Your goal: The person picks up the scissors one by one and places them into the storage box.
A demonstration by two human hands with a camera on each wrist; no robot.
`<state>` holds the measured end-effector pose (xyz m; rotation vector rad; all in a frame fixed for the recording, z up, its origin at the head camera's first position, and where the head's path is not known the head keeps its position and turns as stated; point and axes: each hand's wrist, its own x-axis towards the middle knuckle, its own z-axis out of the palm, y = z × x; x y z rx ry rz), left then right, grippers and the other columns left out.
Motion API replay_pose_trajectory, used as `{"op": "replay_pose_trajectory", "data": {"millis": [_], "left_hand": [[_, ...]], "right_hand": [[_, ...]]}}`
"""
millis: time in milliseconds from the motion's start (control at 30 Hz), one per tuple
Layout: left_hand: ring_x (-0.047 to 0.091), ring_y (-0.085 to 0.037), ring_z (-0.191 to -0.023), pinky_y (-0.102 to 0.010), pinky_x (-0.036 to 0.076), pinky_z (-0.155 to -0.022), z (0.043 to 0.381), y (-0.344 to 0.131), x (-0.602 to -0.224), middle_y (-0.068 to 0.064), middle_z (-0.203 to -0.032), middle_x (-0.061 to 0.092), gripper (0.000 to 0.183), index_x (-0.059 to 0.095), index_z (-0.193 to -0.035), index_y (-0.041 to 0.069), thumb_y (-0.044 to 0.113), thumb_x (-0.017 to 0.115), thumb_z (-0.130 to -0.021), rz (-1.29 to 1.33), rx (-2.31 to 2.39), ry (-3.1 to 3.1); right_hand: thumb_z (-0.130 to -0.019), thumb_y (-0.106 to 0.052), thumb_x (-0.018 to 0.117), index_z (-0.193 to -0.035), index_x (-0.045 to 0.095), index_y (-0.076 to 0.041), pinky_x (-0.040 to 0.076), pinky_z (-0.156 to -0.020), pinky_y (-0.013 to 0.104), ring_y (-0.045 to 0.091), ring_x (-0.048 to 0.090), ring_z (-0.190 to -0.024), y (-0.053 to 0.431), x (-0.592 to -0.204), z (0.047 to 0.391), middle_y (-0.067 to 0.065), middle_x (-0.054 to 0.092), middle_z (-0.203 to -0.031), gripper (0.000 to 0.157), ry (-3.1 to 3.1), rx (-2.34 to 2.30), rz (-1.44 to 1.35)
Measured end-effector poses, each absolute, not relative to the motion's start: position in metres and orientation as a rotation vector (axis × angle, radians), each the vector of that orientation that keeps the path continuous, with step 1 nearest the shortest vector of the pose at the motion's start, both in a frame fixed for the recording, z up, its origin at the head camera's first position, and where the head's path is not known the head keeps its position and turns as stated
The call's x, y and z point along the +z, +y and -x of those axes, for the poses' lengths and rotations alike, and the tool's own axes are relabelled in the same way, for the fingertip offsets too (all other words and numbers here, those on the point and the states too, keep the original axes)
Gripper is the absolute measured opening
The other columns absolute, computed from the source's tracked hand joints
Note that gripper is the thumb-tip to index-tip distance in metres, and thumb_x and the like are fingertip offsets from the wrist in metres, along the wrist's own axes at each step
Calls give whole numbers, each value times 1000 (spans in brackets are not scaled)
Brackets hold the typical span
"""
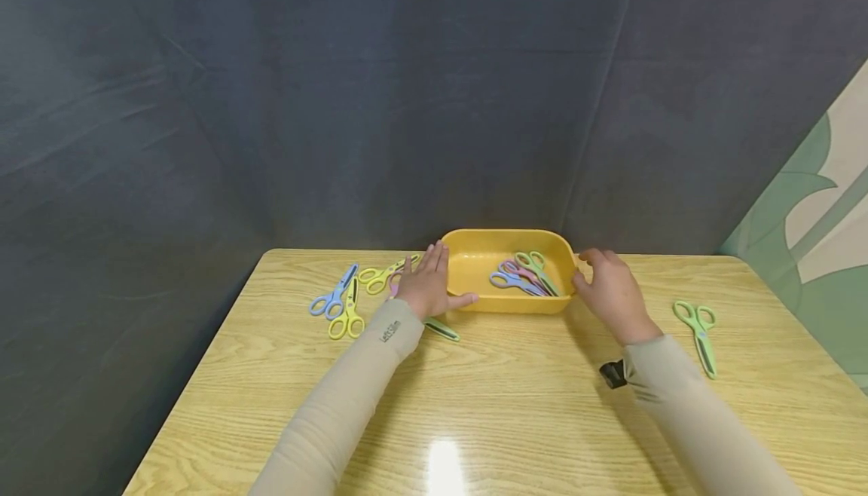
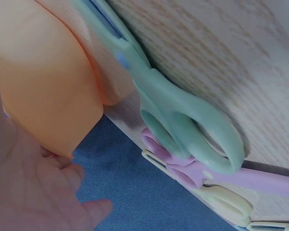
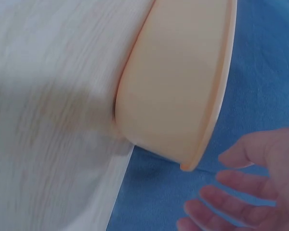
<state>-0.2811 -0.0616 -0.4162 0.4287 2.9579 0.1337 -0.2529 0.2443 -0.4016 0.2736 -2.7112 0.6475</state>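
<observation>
One yellow bin point(image 1: 515, 305) sits between the straight-fingered left hand point(image 1: 429, 286), touching its rim, and the right hand point(image 1: 612, 292), fingers parted.

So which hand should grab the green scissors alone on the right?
Probably the right hand: it's right of the yellow tray, nearer those green scissors, and looks empty. The left hand is at the tray's left end.

The yellow-brown wooden table point(image 1: 529, 405) is lit brightly, with white glare seen low in the head view. Soft shadows are cast by the long beige sleeves point(image 1: 342, 413). The wrist views are left pale and a bit blurry.
</observation>
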Motion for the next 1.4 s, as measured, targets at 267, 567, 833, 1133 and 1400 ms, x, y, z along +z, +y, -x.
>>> {"op": "replay_pose_trajectory", "data": {"millis": [267,567,833,1133,1400], "left_hand": [[3,-21,-156,-54,10,-123,282,-62,-419,-9,-170,2,117,4,-163,6,85,44,-86,-427,146,2969],[3,-22,-156,-55,10,-123,286,-62,-426,-10,-170,1,119,5,-163,6,87,43,-84,-426,150,2972],[4,-22,-156,-54,9,-123,283,-62,-425,-9,-170,1,119,4,-163,6,86,44,-85,-422,159,2961],[4,-23,-156,-55,10,-123,282,-63,-429,-9,-170,1,119,4,-163,6,86,43,-85,-433,178,2957],[1,-21,-156,-55,7,-123,284,-60,-431,-8,-170,-4,120,0,-163,7,88,41,-84,-425,157,2939]], "right_hand": [[-92,-7,59,-120,56,21,49,-83,64,57,59,-100,262,-400,251,42,58,-114,40,-2860,606,-197],[-91,-8,61,-117,54,26,49,-81,65,60,57,-98,280,-395,242,45,57,-112,43,-2936,542,-118],[-90,-9,60,-97,56,26,49,-73,63,56,59,-82,301,-393,237,42,59,-93,35,-3005,537,-64],[-92,-12,60,-61,47,-4,49,-61,54,34,54,-62,322,-394,233,16,54,-64,35,-3130,530,42],[-92,-10,60,-70,60,7,51,-71,65,50,61,-75,339,-391,227,32,64,-79,28,-3222,517,93]]}}
